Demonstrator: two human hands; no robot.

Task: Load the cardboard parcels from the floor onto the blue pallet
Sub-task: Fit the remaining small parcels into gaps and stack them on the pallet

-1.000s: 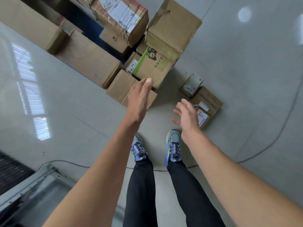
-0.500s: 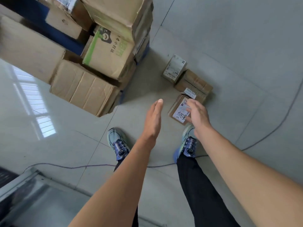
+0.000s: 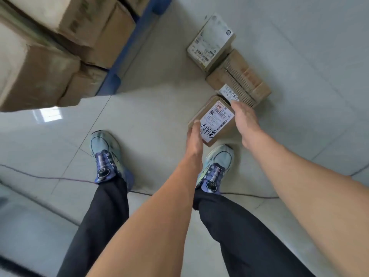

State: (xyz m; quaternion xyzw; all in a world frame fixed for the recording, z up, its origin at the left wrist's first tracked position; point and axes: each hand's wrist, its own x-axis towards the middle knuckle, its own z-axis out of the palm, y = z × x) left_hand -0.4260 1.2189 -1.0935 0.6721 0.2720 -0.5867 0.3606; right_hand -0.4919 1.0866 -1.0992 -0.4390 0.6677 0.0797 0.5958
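A small cardboard parcel (image 3: 216, 120) with a white handwritten label lies on the floor in front of my right shoe. My left hand (image 3: 194, 136) presses straight fingers against its near left side. My right hand (image 3: 244, 120) curls its fingers over the parcel's far right edge. Behind it lie a ribbed brown parcel (image 3: 242, 76) and a parcel with a large white label (image 3: 211, 41). The blue pallet (image 3: 123, 62) stands at the upper left, stacked with several cardboard boxes (image 3: 40, 76).
My two shoes (image 3: 104, 154) stand on the pale tiled floor (image 3: 151, 108). A thin dark cable (image 3: 40, 176) runs across the floor behind my feet. A grey ledge edges the bottom left corner.
I have bent down and stepped toward the floor parcels. My left hand swung right from the pallet stack to the small parcel's side, and my right hand settled onto its far edge.
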